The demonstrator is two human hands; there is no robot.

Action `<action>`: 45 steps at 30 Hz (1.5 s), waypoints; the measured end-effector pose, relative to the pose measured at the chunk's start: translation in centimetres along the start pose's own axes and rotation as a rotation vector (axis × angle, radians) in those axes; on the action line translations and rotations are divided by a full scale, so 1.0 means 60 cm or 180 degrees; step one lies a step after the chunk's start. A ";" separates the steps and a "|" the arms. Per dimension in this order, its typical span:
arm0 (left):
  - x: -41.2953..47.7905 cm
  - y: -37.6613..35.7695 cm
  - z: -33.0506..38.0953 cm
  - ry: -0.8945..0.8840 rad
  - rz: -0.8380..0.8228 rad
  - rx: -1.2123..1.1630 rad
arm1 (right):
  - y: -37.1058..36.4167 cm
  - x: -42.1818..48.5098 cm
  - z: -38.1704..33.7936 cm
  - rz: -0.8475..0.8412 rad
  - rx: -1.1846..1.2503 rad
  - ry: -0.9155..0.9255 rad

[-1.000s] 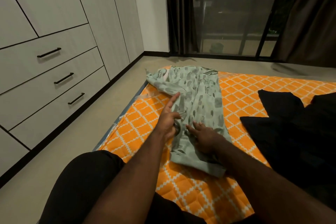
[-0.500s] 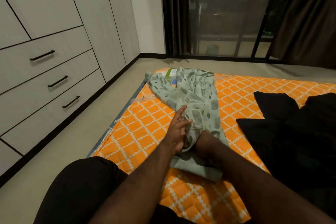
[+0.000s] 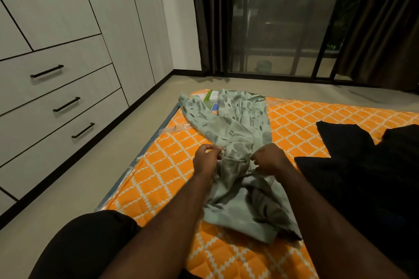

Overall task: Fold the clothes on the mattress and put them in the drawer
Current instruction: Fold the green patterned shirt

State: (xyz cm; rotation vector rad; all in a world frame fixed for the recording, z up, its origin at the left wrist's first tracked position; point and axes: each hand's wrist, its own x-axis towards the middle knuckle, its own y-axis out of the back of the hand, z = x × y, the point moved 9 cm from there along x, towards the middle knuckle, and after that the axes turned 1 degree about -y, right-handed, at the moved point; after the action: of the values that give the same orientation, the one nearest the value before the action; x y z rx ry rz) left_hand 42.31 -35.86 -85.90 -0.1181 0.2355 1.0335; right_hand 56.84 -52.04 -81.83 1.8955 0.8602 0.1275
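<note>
From the head view, one green garment lies lengthwise on the mattress, its middle bunched between the hands. The left hand and right hand each pinch its fabric with curled fingers. One black heap lies to the right, and three drawers stand on the left.
</note>
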 end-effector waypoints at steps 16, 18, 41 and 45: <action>0.182 -0.181 0.192 -0.1974 -0.1347 0.3456 | 0.053 0.077 -0.056 0.1173 0.0455 -0.0310; 0.211 -0.216 0.190 -0.1867 -0.1504 0.3580 | 0.090 0.143 -0.073 0.1179 0.0984 -0.0218; 0.362 -0.220 0.131 -0.0180 -0.1319 0.1983 | 0.019 0.461 -0.116 -0.0857 0.3488 -0.0424; 0.373 -0.178 0.110 0.0656 -0.1068 0.0237 | 0.019 0.468 -0.121 -0.0608 0.3405 -0.0391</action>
State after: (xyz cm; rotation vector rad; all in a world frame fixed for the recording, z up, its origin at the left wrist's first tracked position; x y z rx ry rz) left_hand 63.40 -21.20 -85.23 -0.1903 0.4258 0.6777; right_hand 74.97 -29.62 -85.10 2.7224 1.1315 -0.6907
